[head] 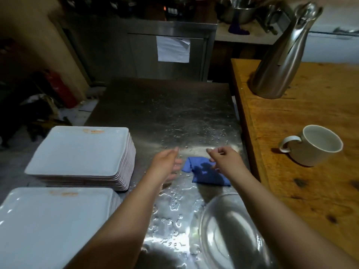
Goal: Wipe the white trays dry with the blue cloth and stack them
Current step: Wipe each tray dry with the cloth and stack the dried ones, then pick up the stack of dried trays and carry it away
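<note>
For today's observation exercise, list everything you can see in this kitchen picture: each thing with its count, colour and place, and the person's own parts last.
trays: two stacks, white, left side of steel table, one behind the other
cloth: one, blue, lying crumpled on the table between the hands
steel table: one, grey, centre, wet with droplets
bowl: one, clear, near edge of the table
wooden counter: one, brown, right
mug: one, white, on the counter
jug: one, silver, far end of the counter
paper: one sheet, white, on the cabinet behind
left hand: open, fingers left of the cloth
right hand: open, over the cloth's right part
</note>
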